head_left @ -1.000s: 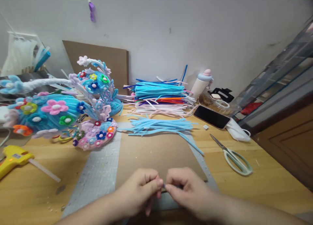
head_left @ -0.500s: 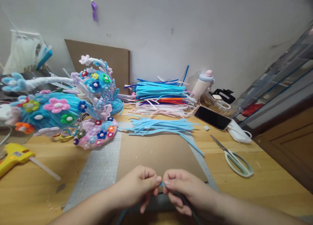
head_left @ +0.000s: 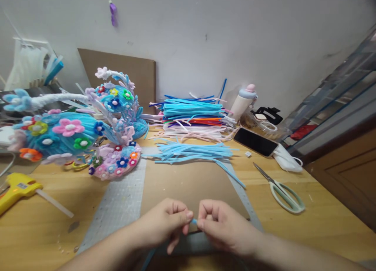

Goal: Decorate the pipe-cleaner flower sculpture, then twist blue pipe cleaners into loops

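A light-blue pipe cleaner (head_left: 194,221) shows as a short piece between my two hands, over the front edge of the brown cardboard (head_left: 188,180). My left hand (head_left: 173,220) pinches it between thumb and forefinger, its lower fingers hanging loosely. With the fingertips together, my right hand (head_left: 219,226) pinches the same pipe cleaner from the other side. Most of its length is hidden by the hands; a blue strand hangs down below my left forearm. Beyond the cardboard lies a loose pile of light-blue pipe cleaners (head_left: 194,151).
Scissors (head_left: 282,190) lie on the right beside a black phone (head_left: 255,141). On the left are a yellow glue gun (head_left: 20,188) and flower-covered pipe-cleaner lamps (head_left: 69,131). Stacked coloured pipe cleaners (head_left: 190,108) and a bottle (head_left: 243,100) stand by the wall. A grey cutting mat (head_left: 117,200) underlies the cardboard.
My right hand has turned and curled its lower fingers in, moving slightly away from my left. A little more of the blue pipe cleaner shows between them.
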The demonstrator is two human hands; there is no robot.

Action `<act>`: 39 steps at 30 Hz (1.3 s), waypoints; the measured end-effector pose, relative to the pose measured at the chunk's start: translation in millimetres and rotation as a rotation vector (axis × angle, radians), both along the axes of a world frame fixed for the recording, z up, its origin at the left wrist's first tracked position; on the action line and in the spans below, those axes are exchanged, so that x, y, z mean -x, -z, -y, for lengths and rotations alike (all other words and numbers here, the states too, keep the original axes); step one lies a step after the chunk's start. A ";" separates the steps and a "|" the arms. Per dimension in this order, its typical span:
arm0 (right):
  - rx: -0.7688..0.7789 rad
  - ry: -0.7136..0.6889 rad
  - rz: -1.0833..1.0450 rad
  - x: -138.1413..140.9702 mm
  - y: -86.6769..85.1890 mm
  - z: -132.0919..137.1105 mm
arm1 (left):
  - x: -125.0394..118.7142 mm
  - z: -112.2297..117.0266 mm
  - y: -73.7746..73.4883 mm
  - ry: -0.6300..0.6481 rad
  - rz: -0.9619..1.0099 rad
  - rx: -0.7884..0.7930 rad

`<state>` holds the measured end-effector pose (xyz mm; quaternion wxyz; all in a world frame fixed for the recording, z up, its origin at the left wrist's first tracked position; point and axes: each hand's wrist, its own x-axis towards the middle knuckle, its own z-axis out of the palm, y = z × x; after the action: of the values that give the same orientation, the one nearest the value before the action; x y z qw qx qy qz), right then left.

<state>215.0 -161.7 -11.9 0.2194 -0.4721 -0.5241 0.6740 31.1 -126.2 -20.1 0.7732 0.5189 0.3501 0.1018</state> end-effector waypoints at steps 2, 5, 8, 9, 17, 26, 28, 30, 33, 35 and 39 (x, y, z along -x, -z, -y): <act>-0.413 -0.096 0.256 -3.3 1.3 3.8 | -1.2 0.0 0.6 0.016 0.019 0.045; -0.994 -0.348 0.537 -9.1 2.6 7.5 | -1.0 -1.2 1.5 0.045 0.004 0.068; -0.939 -0.401 0.622 -14.9 -2.2 3.3 | 6.0 -5.0 -2.3 0.087 -0.116 -0.047; -0.834 -0.381 0.616 -17.4 -5.5 -0.1 | 10.4 -6.7 -5.5 0.102 -0.186 -0.124; -1.163 -0.433 0.891 -37.3 -22.4 -23.7 | 50.5 -15.8 -37.2 0.426 -0.452 -0.541; -1.622 -0.609 0.642 34.5 -5.9 -21.1 | 8.3 -12.3 -8.6 -0.244 0.018 -0.100; -1.686 -0.668 0.532 52.4 6.8 -22.0 | 5.1 -12.5 -3.2 -0.311 0.130 0.104; -1.711 -0.733 0.431 65.5 20.9 -22.4 | 5.6 -13.9 -1.4 -0.349 0.254 0.223; -1.746 -0.787 0.351 72.0 33.8 -22.3 | 9.0 -18.4 -1.9 -0.435 0.377 0.259; -1.797 -0.736 0.274 66.8 31.5 -23.6 | 11.2 -22.0 -1.8 -0.525 0.379 0.244; -1.704 -0.236 0.215 40.1 8.0 -40.9 | 12.7 -25.6 1.0 -0.638 0.255 0.122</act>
<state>174.9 -120.8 -19.9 0.3762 -0.1505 -0.9140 0.0218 18.4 -100.6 -21.0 0.7694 0.3193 0.4009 0.3813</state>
